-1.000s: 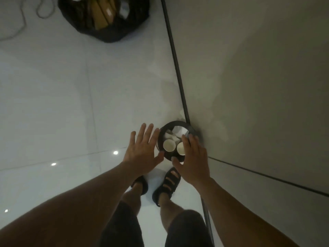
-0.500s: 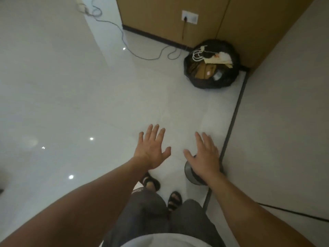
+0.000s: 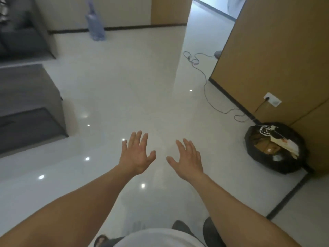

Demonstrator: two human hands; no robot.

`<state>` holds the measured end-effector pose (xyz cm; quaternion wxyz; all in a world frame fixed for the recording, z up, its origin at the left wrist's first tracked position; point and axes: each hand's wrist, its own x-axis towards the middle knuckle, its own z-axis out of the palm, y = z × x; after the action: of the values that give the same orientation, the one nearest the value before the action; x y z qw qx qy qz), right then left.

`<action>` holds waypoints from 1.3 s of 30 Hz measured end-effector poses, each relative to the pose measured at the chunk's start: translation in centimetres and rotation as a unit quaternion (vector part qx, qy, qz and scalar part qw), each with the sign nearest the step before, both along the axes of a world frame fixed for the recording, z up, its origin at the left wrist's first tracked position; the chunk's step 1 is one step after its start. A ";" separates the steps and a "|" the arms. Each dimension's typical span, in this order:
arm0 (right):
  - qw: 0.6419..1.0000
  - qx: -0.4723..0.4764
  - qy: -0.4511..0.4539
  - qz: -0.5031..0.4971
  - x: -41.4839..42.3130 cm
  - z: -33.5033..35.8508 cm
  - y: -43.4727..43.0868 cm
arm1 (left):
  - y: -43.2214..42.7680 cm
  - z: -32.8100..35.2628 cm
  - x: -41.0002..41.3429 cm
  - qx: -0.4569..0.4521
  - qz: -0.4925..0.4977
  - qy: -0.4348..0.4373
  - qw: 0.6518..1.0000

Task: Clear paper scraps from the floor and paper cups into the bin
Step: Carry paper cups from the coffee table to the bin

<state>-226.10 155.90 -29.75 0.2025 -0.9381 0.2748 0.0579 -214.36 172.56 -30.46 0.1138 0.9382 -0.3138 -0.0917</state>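
Both hands empty, held out above the floor.

My left hand and right hand hover side by side, apart from each other, palms down, fingers straight and slightly spread; neither one holds or touches anything. Below them lies the glossy white tiled floor, with small bright light reflections. The paper cups, scraps and bin fall outside this view, so I cannot tell where they are. To my right, well apart from the right hand, a black plastic rubbish bag sits open against the tan wooden wall panel, with cardboard and white cord showing inside. A thin grey cable loops across the floor toward a white wall socket. At far left stands a low grey upholstered block.
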 end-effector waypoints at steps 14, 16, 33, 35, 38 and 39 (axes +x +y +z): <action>0.981 0.003 -0.023 0.191 24.0 2.7 25.1 | 29.0 1.3 17.9 -0.026 0.240 -0.040 0.970; 0.976 0.005 -0.025 0.215 27.2 2.8 27.2 | 30.8 1.6 20.2 -0.040 0.262 -0.043 0.963; 0.880 0.002 -0.059 0.472 55.7 3.4 45.6 | 48.2 4.3 37.1 -0.034 0.501 -0.061 0.863; 0.863 0.002 -0.055 0.503 57.9 3.2 48.9 | 51.0 4.0 38.1 -0.040 0.532 -0.062 0.843; 0.841 0.001 -0.051 0.539 61.3 3.1 54.4 | 55.8 3.1 39.9 -0.039 0.569 -0.061 0.819; 0.836 0.002 -0.053 0.546 62.4 3.1 56.4 | 57.6 2.8 40.6 -0.039 0.577 -0.062 0.813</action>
<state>-163.65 212.27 -26.66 0.1542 -0.9369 -0.2939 0.1097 -173.73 230.14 -27.65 0.1625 0.9454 0.2759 0.0610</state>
